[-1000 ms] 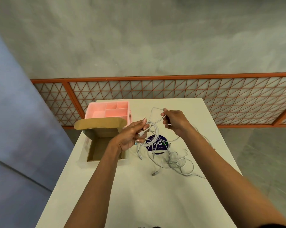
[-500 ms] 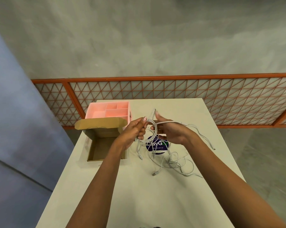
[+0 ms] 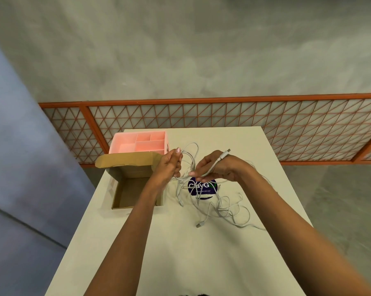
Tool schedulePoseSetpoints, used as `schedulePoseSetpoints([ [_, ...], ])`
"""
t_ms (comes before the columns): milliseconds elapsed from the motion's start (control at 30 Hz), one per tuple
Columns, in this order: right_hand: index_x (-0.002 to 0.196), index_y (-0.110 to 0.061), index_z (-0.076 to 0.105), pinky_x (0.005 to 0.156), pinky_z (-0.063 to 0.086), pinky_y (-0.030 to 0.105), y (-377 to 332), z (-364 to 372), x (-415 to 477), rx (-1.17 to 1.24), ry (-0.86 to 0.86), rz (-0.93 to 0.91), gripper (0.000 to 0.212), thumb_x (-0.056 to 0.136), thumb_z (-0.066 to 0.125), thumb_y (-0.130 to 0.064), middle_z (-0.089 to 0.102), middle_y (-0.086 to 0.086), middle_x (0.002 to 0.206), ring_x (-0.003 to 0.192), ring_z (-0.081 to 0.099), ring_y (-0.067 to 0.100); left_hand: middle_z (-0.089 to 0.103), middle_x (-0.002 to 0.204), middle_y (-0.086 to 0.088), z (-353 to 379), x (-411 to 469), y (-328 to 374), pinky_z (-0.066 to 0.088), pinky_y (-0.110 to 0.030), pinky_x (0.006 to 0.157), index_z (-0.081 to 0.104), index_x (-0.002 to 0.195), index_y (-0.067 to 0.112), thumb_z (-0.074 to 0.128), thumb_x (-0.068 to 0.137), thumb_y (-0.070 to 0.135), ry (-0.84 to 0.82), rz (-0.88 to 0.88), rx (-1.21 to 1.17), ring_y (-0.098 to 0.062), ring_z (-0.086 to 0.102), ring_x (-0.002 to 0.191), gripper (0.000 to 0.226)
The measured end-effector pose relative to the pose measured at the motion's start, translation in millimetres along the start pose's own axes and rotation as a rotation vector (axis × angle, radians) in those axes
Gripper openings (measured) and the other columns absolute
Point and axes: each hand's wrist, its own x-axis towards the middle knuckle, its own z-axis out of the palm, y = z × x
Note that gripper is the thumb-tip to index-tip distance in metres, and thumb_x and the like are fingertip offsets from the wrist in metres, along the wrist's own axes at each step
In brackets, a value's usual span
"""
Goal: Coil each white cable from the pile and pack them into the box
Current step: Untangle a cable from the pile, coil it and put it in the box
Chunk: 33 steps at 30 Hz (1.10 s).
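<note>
The white cable (image 3: 187, 160) being coiled is held in the air above the far middle of the table (image 3: 180, 253), between the two hands. The left hand (image 3: 168, 165) has its fingers curled round the gathered loops. The right hand (image 3: 221, 167) pinches the free end, with the plug (image 3: 225, 153) poking up past the knuckles.

I judge the cable to be light, thin and limp, but springy enough for the loops to spread if the grip slackens. The smooth jacket will slide easily through the fingers. It is best held where the turns cross, with the tail guided in by the strand just behind the plug, not by the plug itself.

Counted:
- One cable is in hand.
- One tangled pile (image 3: 222, 208) lies on the table, near and to the right of the hands. At least two loose plug ends show, but the number of cables cannot be told.
- One open cardboard box (image 3: 133, 192) sits on the left. No cable shows in the part of it that can be seen.
- One pink divided tray (image 3: 124, 146) sits beyond the box.
- One round purple sticker (image 3: 202, 186) lies under the strands
</note>
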Motion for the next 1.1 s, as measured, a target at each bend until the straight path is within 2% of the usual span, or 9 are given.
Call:
schedulePoseSetpoints([
  [133,0.091,-0.006,0.072,0.07,0.056,0.02,2,4,1,0.131,0.043,-0.041,0.014,0.077,0.074,-0.006,0.072,0.002,0.075,0.066,0.069,0.009,0.027,0.048,0.013,0,1,-1,0.025,-0.018,0.047,0.04,0.075,0.017,0.033,0.103,0.032,-0.001,0.023,0.015,-0.003,0.023,0.045,0.033],
  [267,0.084,-0.008,0.07,0.079,0.053,0.022,0,4,2,0.234,-0.003,0.004,0.005,0.081,0.069,-0.005,0.07,0.001,0.074,0.065,0.067,0.007,0.028,0.052,0.013,0,1,-9,0.027,-0.018,0.048,0.042,0.076,0.017,0.035,0.102,0.034,0.003,0.018,0.041,-0.003,0.024,0.046,0.032],
  [467,0.098,-0.001,0.069,0.061,0.056,0.018,-2,1,-3,0.094,-0.084,0.09,0.014,0.085,0.066,-0.006,0.068,-0.002,0.061,0.055,0.063,0.005,0.028,0.053,0.011,-2,2,-10,0.03,-0.017,0.048,0.042,0.075,0.017,0.035,0.101,0.035,0.056,0.02,0.028,-0.004,0.026,0.047,0.033],
  [567,0.118,0.0,0.062,0.057,0.052,0.019,3,0,-3,0.036,-0.135,-0.012,0.027,0.092,0.057,-0.006,0.058,-0.005,0.059,0.054,0.052,0.006,0.028,0.056,0.009,-3,3,-8,0.027,-0.019,0.049,0.043,0.076,0.018,0.036,0.101,0.035,0.049,0.023,0.047,-0.004,0.025,0.048,0.032],
  [633,0.122,-0.003,0.058,0.059,0.051,0.021,2,2,-3,0.007,-0.121,-0.104,0.027,0.097,0.049,-0.006,0.053,-0.001,0.07,0.056,0.047,0.007,0.026,0.059,0.005,-2,4,-8,0.024,-0.02,0.049,0.047,0.078,0.019,0.037,0.101,0.037,0.021,0.006,0.093,-0.005,0.024,0.049,0.031],
  [800,0.109,-0.006,0.063,0.065,0.047,0.023,2,0,0,-0.297,0.062,-0.261,0.025,0.1,0.04,-0.004,0.06,0.013,0.098,0.071,0.052,0.011,0.025,0.061,0.003,1,4,-8,0.026,-0.018,0.045,0.05,0.084,0.017,0.039,0.101,0.036,-0.034,-0.001,0.15,-0.004,0.025,0.047,0.028],
  [900,0.106,-0.006,0.062,0.07,0.042,0.021,-2,-5,-3,-0.333,0.03,-0.326,0.028,0.1,0.035,-0.001,0.063,0.001,0.09,0.075,0.053,0.006,0.027,0.06,0.003,0,4,-12,0.029,-0.017,0.044,0.05,0.084,0.016,0.041,0.1,0.036,-0.013,0.034,0.189,-0.002,0.027,0.046,0.028],
  [1000,0.098,-0.016,0.062,0.067,0.038,0.013,-9,-6,-9,-0.369,0.034,-0.439,0.029,0.101,0.035,-0.003,0.06,-0.008,0.082,0.07,0.048,-0.004,0.026,0.059,0.004,-1,8,-18,0.027,-0.02,0.045,0.054,0.093,0.0,0.043,0.099,0.036,0.052,0.045,0.246,-0.004,0.026,0.046,0.038],
  [1100,0.093,-0.02,0.062,0.067,0.037,0.014,-15,-9,-16,-0.303,-0.004,-0.544,0.031,0.101,0.037,-0.004,0.059,-0.009,0.079,0.075,0.046,0.003,0.026,0.056,0.006,-1,10,-21,0.023,-0.027,0.049,0.057,0.101,-0.001,0.045,0.098,0.037,0.096,0.083,0.266,-0.008,0.025,0.048,0.04],
])
